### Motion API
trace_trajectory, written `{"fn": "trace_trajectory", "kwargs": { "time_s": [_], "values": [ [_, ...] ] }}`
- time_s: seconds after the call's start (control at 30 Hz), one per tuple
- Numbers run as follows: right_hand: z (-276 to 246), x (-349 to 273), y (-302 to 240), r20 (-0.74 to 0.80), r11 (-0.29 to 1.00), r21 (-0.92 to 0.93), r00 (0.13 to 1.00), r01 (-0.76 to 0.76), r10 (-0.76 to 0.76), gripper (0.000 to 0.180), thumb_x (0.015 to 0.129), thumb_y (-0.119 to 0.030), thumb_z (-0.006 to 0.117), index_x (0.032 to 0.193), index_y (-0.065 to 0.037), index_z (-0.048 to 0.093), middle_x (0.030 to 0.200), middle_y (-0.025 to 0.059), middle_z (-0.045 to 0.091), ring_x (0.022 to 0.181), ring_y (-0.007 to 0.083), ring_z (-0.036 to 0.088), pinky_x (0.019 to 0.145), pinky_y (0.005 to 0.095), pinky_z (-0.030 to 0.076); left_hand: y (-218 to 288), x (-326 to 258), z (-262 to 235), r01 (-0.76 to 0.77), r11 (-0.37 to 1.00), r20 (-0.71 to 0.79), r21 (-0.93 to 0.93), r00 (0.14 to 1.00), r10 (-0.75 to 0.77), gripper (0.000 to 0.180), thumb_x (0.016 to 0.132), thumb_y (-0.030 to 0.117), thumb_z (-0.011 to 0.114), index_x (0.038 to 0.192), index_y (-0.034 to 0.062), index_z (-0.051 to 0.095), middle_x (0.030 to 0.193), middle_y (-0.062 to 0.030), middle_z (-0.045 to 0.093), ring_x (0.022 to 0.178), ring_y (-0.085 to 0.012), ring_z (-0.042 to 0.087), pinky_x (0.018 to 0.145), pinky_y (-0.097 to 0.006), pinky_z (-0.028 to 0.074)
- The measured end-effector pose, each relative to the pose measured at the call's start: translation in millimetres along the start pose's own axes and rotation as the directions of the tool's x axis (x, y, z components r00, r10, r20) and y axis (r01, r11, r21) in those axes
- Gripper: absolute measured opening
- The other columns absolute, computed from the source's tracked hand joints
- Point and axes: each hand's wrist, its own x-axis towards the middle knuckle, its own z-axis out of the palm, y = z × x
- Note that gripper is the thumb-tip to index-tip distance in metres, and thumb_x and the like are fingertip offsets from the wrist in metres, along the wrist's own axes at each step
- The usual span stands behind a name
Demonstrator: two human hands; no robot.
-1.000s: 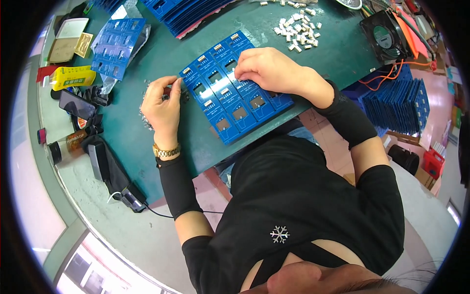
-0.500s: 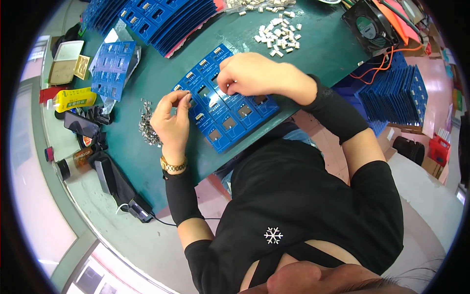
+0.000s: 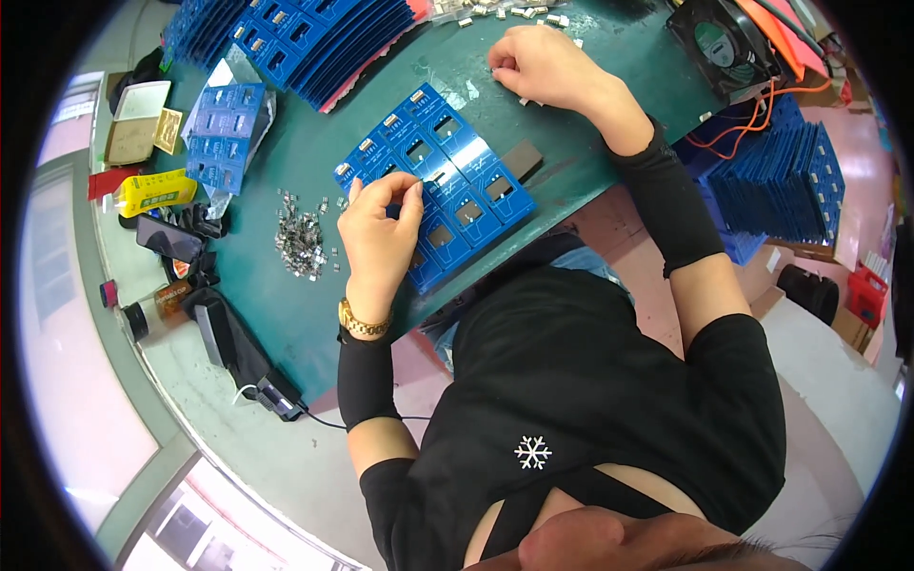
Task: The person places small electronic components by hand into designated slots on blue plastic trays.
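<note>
A blue circuit board panel (image 3: 468, 164) with rectangular cutouts lies at a slant near the table's front edge. White connectors stand along its far left side. My left hand (image 3: 377, 233) is over the panel's left part, thumb and forefinger pinched; anything between them is too small to make out. Beyond the panel, my right hand (image 3: 547, 68) is low over the loose white connectors, fingers curled together. It hides most of that pile, and whatever its fingertips hold cannot be made out. Left of my left hand lies a heap of small metal parts (image 3: 301, 244).
Stacked blue boards (image 3: 319, 48) stand at the back left, near a board on clear wrap (image 3: 224, 138). A dark block (image 3: 522, 160) touches the panel's right side. A black fan (image 3: 716, 48) and orange cable (image 3: 757, 128) sit at right; a phone (image 3: 167, 238) at left.
My right hand has left the panel and moved away to the connector pile. My left hand has shifted right, further over the panel, still pinched.
</note>
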Motion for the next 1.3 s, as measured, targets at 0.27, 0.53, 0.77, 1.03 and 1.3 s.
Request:
{"fn": "trace_trajectory", "kwargs": {
  "time_s": [0.27, 0.53, 0.77, 1.03, 1.3],
  "values": [
    [12.4, -17.0, 10.8, -0.239, 0.988, -0.065, 0.959, 0.143, -0.154, 0.013, 0.079, -0.007, 0.061, 0.089, -0.005, 0.069, 0.082, 0.0124, 0.063, 0.081, 0.0317, 0.063, 0.072, 0.0393, 0.052, 2.8, 3.4, 4.7, -0.014, 0.999, 0.018, 0.038, 1.0, 0.013, 0.005, 0.075, 0.007, 0.072, 0.075, 0.0098, 0.067, 0.074, -0.0008, 0.062, 0.072, -0.0175, 0.058, 0.083, -0.036, 0.042],
    [12.6, -33.8, -20.5, -0.148, 0.942, 0.079, 0.939, 0.325, -0.311, 0.02, 0.076, -0.002, 0.062, 0.094, -0.005, 0.068, 0.088, 0.0086, 0.062, 0.089, 0.0277, 0.06, 0.077, 0.036, 0.051, 1.8, 5.3, 4.1, 0.003, 0.996, 0.118, 0.093, 0.993, -0.014, 0.004, 0.074, 0.007, 0.072, 0.073, 0.0085, 0.068, 0.07, -0.0013, 0.059, 0.07, -0.0173, 0.056, 0.076, -0.033, 0.04],
    [9.3, -43.1, -39.5, 0.027, 0.968, -0.08, 0.971, 0.239, -0.237, 0.019, 0.072, -0.003, 0.062, 0.089, -0.006, 0.069, 0.086, 0.0042, 0.06, 0.091, 0.0232, 0.057, 0.076, 0.033, 0.052, 1.8, 7.7, 4.9, 0.097, 0.995, 0.142, 0.02, 0.985, -0.099, 0.003, 0.073, 0.006, 0.072, 0.075, 0.0049, 0.07, 0.068, -0.003, 0.06, 0.066, -0.0171, 0.057, 0.07, -0.031, 0.043],
    [15.4, -45.9, -38.0, -0.047, 0.959, -0.187, 0.973, 0.213, -0.225, 0.014, 0.073, -0.006, 0.062, 0.085, -0.007, 0.068, 0.085, 0.004, 0.059, 0.089, 0.0231, 0.057, 0.074, 0.0326, 0.052, 2.8, 10.7, 3.1, 0.154, 0.988, 0.172, -0.007, 0.974, -0.15, 0.004, 0.072, 0.005, 0.072, 0.076, 0.0034, 0.07, 0.068, -0.0046, 0.06, 0.065, -0.0166, 0.057, 0.068, -0.03, 0.045],
    [18.9, -38.1, -43.0, -0.093, 0.852, 0.472, 0.974, 0.224, -0.205, 0.009, 0.08, -0.005, 0.068, 0.089, -0.005, 0.07, 0.087, 0.0085, 0.066, 0.085, 0.0265, 0.064, 0.075, 0.0333, 0.051, 5.9, 5.9, 0.2, -0.099, 0.943, 0.183, 0.316, 0.982, 0.042, 0.008, 0.072, 0.015, 0.076, 0.078, 0.0115, 0.071, 0.075, -0.0027, 0.059, 0.077, -0.0188, 0.056, 0.092, -0.042, 0.037]
  ]
}}
